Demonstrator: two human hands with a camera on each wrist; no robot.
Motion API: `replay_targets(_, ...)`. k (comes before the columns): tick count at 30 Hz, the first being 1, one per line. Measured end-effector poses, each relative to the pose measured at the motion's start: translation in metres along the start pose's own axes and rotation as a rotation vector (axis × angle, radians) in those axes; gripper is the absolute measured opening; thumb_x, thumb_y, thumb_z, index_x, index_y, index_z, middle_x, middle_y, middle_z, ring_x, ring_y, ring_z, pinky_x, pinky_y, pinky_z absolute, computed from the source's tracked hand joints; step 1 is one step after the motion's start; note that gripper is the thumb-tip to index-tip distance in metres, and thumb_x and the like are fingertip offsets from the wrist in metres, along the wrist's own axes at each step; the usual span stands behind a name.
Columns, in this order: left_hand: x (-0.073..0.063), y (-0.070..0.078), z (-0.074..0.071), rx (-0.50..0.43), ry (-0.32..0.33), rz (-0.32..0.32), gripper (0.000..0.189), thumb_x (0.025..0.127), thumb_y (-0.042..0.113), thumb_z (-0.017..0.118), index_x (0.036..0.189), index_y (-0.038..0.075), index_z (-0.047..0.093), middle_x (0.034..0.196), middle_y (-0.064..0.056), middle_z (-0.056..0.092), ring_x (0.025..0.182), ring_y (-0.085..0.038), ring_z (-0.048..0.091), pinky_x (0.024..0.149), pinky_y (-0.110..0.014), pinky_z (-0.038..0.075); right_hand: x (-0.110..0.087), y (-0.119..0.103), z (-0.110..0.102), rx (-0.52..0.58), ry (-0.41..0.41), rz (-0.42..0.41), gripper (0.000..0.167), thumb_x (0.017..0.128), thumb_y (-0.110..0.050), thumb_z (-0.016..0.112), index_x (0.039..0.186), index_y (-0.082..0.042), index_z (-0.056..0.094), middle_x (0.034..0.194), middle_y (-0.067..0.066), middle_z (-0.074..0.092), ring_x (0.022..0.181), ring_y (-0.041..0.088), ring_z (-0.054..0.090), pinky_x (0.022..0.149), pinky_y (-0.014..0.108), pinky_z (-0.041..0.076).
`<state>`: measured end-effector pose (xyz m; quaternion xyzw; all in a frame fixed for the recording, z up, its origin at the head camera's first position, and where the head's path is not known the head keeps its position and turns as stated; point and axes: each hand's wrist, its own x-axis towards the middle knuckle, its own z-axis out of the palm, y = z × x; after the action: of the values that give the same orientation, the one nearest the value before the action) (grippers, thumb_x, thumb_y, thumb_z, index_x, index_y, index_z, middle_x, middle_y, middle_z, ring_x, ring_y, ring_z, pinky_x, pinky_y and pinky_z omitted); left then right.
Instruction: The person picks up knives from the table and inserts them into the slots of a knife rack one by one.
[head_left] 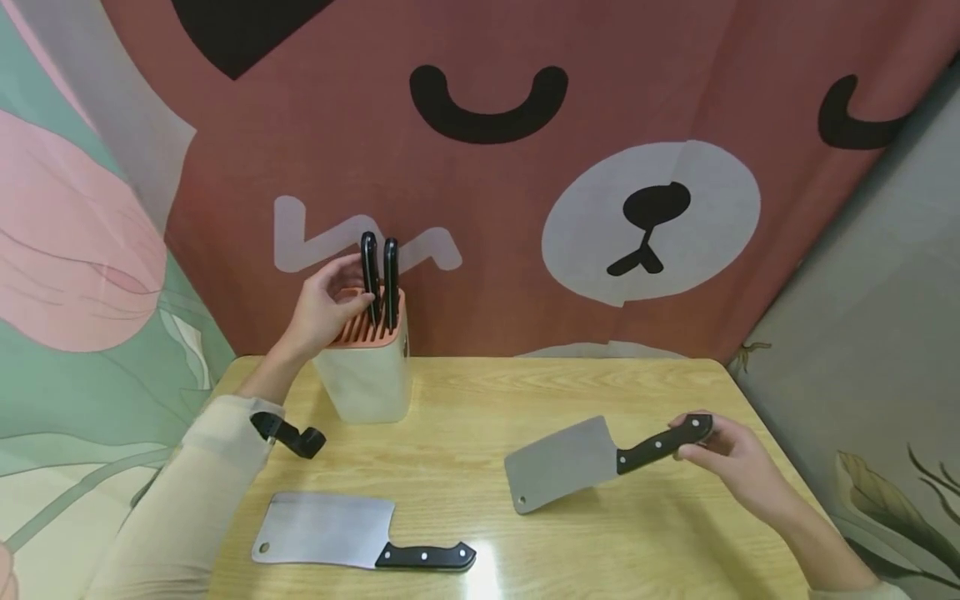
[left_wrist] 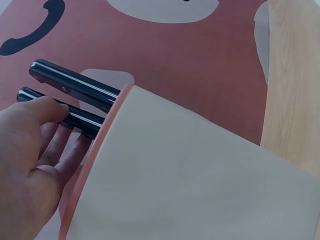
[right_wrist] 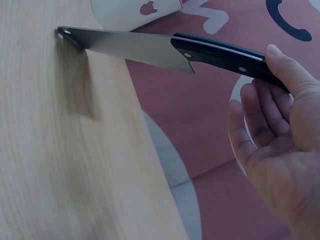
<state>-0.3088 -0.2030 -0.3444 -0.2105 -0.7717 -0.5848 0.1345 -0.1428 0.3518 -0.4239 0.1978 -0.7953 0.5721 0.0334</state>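
At the back left stands a cream knife block (head_left: 367,383) with a slotted salmon-pink top. Two black-handled knives are upright in its slots. My left hand (head_left: 321,310) pinches the handle of the left knife (head_left: 370,262), thumb against it in the left wrist view; the other knife (head_left: 392,275) stands right beside it. With thumb and fingers, my right hand (head_left: 731,462) grips the end of a cleaver's (head_left: 562,462) black riveted handle. That cleaver is tilted, its broad blade pointing left over the table. The blades in the block are hidden.
A second cleaver (head_left: 326,529) lies flat on the wooden table (head_left: 465,400) at front left, handle to the right. Behind the table hangs a reddish cloth (head_left: 480,192) with a cartoon bear face. A black strap mount (head_left: 288,433) sits on the left wrist.
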Motion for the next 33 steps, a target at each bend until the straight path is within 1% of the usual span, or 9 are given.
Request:
replay_targets(3,-0.001,-0.002,0.0,0.016,-0.003,-0.001,0.058,0.094,-0.007,0.067,0.148,-0.001,0.047,0.123,-0.017,0.059,0.108,-0.012,0.057,0.092,-0.015,0.05,0.005,-0.004,0.001,-0.013,-0.001,-0.011,0.026,0.094,0.015,0.06,0.119,0.009,0.062,0.113,-0.006,0.07,0.096,0.007,0.069,0.079,0.023,0.057)
replay_targets(6,-0.002,-0.003,0.001,0.034,-0.009,0.0,0.057,0.094,-0.006,0.067,0.148,0.0,0.048,0.122,-0.015,0.059,0.109,-0.012,0.057,0.094,-0.019,0.051,0.01,-0.008,0.003,-0.045,0.008,0.006,0.025,0.095,0.011,0.061,0.12,0.007,0.063,0.113,-0.007,0.071,0.099,0.007,0.069,0.081,0.023,0.058)
replay_targets(9,-0.002,-0.003,0.001,0.037,-0.015,-0.002,0.056,0.095,-0.005,0.067,0.148,0.001,0.048,0.123,-0.015,0.059,0.111,-0.013,0.057,0.097,-0.022,0.051,0.015,-0.015,0.006,-0.051,0.024,0.023,0.025,0.097,0.008,0.062,0.121,0.007,0.063,0.115,-0.006,0.071,0.102,0.008,0.069,0.084,0.022,0.057)
replay_targets(13,-0.004,-0.002,0.0,0.062,-0.023,-0.02,0.056,0.096,0.001,0.068,0.149,0.003,0.048,0.124,-0.014,0.059,0.113,-0.014,0.056,0.098,-0.02,0.049,0.024,-0.024,0.011,-0.03,0.051,0.015,0.028,0.097,0.007,0.062,0.125,0.006,0.063,0.117,-0.006,0.071,0.103,0.007,0.069,0.085,0.02,0.056)
replay_targets(17,-0.006,-0.001,-0.002,0.084,-0.03,-0.027,0.056,0.097,0.003,0.069,0.149,0.005,0.048,0.126,-0.014,0.059,0.114,-0.015,0.056,0.097,-0.018,0.048,0.031,-0.03,0.015,-0.023,0.091,-0.002,0.029,0.097,0.006,0.063,0.126,0.001,0.065,0.116,-0.007,0.071,0.102,0.005,0.068,0.086,0.018,0.055)
replay_targets(22,-0.007,-0.001,-0.003,0.073,-0.044,-0.015,0.057,0.096,0.003,0.069,0.149,0.004,0.048,0.126,-0.015,0.059,0.113,-0.015,0.056,0.096,-0.018,0.048,0.038,-0.035,0.019,0.01,0.143,-0.018,0.029,0.097,0.005,0.063,0.124,-0.005,0.068,0.11,-0.007,0.071,0.098,0.005,0.068,0.087,0.016,0.054)
replay_targets(26,-0.006,-0.002,-0.003,0.059,-0.043,-0.017,0.056,0.097,0.004,0.069,0.149,0.003,0.048,0.125,-0.014,0.059,0.113,-0.013,0.056,0.101,-0.026,0.049,0.045,-0.041,0.02,0.002,0.182,-0.029,0.028,0.098,0.0,0.065,0.124,-0.006,0.069,0.105,-0.006,0.07,0.096,0.005,0.068,0.086,0.016,0.055)
replay_targets(28,-0.006,-0.001,-0.003,0.056,-0.043,-0.018,0.055,0.097,0.005,0.068,0.149,0.003,0.048,0.125,-0.013,0.059,0.113,-0.012,0.056,0.102,-0.029,0.049,0.049,-0.045,0.021,0.004,0.193,-0.039,0.029,0.098,0.0,0.066,0.126,-0.004,0.068,0.107,-0.006,0.07,0.096,0.005,0.067,0.086,0.015,0.054)
replay_targets(33,-0.007,0.0,-0.002,0.043,-0.05,-0.016,0.054,0.098,0.006,0.067,0.149,0.003,0.047,0.126,-0.015,0.059,0.114,-0.013,0.056,0.101,-0.023,0.048,0.06,-0.056,0.02,0.02,0.192,-0.066,0.029,0.096,0.006,0.065,0.124,-0.003,0.068,0.113,-0.008,0.071,0.098,0.004,0.065,0.084,0.014,0.053)
